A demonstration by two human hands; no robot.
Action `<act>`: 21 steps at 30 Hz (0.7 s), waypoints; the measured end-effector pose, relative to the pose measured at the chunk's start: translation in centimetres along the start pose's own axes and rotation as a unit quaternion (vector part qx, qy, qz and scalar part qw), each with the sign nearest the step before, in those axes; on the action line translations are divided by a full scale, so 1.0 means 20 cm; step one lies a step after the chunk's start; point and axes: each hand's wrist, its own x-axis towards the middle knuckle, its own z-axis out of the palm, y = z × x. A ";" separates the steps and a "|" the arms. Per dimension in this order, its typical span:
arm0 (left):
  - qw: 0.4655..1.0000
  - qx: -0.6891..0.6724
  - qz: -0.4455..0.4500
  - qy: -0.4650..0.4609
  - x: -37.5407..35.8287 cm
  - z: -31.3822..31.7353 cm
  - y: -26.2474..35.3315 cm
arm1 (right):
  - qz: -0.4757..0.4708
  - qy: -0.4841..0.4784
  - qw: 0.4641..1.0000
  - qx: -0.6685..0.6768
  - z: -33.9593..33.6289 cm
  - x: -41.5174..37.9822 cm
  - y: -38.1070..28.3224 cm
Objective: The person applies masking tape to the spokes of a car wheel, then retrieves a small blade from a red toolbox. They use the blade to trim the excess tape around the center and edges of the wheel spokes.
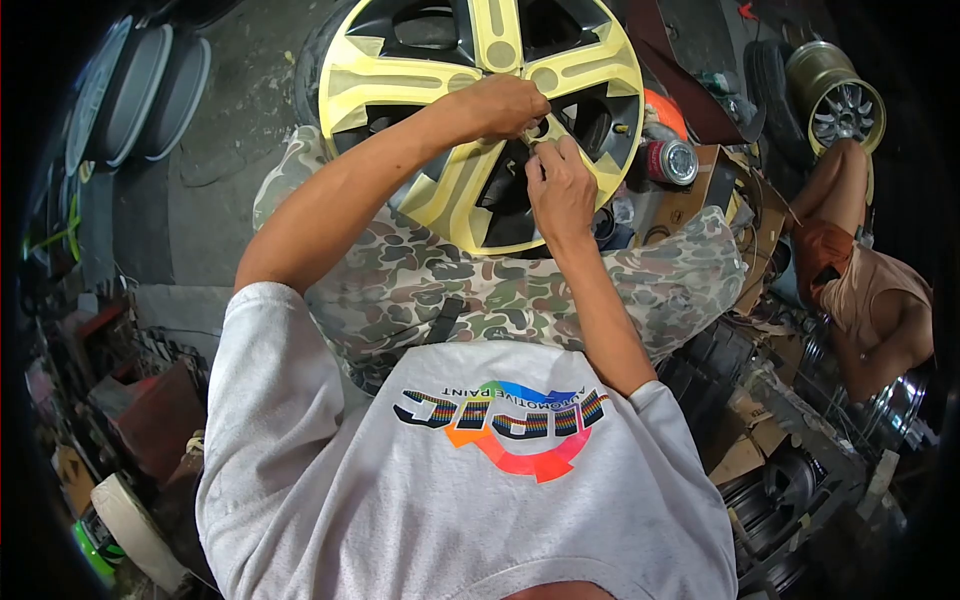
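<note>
The alloy wheel (480, 110), its spokes covered in yellow masking tape (497, 35), leans on the person's camouflage-clad knees. Both hands meet near the hub: the left hand (505, 105) and right hand (560, 185) have fingers (540, 160) pinched together, seemingly on a small tape strip between them, touching the spoke.
</note>
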 end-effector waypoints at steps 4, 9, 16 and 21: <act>1.000 -0.001 0.001 0.010 0.00 0.01 0.00 | -0.022 0.011 1.000 -0.008 0.02 0.01 0.03; 1.000 0.006 0.002 0.012 0.00 0.03 -0.01 | -0.036 0.008 0.999 -0.022 0.01 0.02 0.03; 1.000 0.013 -0.003 0.007 0.01 0.04 -0.01 | -0.027 0.010 1.000 -0.011 -0.01 0.00 0.04; 1.000 0.005 0.006 0.016 0.01 0.04 -0.02 | -0.051 0.001 0.998 -0.030 -0.02 0.01 0.05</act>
